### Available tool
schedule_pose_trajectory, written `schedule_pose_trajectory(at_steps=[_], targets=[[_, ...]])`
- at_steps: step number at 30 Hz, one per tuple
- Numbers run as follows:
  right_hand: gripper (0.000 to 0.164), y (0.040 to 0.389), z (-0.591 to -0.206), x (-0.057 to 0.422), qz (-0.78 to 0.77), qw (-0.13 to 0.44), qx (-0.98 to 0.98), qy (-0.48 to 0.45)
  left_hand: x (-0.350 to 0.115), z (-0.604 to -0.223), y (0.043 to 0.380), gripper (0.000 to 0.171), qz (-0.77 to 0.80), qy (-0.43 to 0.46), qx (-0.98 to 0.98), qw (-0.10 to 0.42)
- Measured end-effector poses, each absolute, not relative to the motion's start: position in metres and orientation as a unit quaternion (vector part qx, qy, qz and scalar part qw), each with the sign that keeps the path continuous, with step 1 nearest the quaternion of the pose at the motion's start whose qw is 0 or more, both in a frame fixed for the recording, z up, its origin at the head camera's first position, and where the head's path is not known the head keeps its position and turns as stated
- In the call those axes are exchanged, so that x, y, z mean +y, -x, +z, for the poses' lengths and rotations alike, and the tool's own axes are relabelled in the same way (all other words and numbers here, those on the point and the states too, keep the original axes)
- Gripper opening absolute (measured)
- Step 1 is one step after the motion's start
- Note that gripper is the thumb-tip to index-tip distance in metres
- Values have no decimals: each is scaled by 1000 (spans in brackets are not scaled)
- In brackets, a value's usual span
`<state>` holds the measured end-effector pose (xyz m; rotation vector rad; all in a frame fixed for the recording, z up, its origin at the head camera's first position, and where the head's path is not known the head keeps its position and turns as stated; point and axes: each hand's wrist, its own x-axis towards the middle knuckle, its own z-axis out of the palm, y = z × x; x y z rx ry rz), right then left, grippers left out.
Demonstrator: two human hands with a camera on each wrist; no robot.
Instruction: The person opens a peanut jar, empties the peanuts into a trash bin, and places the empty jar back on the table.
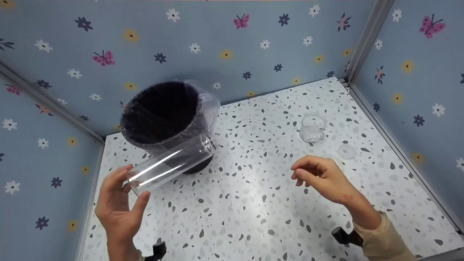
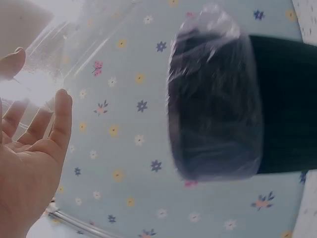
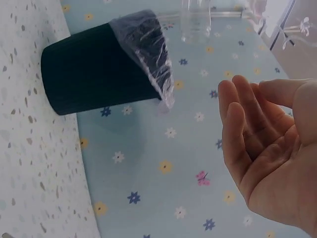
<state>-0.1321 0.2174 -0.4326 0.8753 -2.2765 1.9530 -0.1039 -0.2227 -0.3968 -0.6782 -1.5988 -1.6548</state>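
Note:
A clear, tall cylindrical container (image 1: 168,163) slants across the front of a dark trash bin (image 1: 201,168) in the head view. My left hand (image 1: 119,206) grips its lower-left end between the thumb and fingers; the far end points up and right. In the left wrist view, glare washes out part of the container (image 2: 49,64). On the right, my right hand (image 1: 322,177) hovers over the table with loosely bent fingers, and nothing shows between them. Beyond it are a small clear cup-like piece (image 1: 312,128) and a flat translucent disc (image 1: 347,151).
A thin clear plastic liner (image 1: 210,105) hangs over the bin's rim. The speckled white table (image 1: 253,224) meets a blue flower-patterned wall (image 1: 224,36) at the back, with similar panels on the left (image 1: 32,174) and right (image 1: 427,90).

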Motion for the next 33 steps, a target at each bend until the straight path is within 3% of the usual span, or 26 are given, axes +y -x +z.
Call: schedule_pose_trajectory(at_steps=[9,12,22,29,33], targets=[[31,121,-430,183,563,166,-741,-327,-199,-448,94,57,-713,273,-566,312],[33,120,-432,171,545,193,-739,-346,-192,-461,90,58,-744,266,-536,299],[35,121,-442,150,531,163,-748,-363,-179,-489,73,57,-765,198,-553,263],[32,121,-447,145,533,128,-747,-375,-163,-502,72,57,-787,200,-532,239],[28,121,-442,142,541,146,-744,-363,-156,-507,74,57,-801,205,-516,225]])
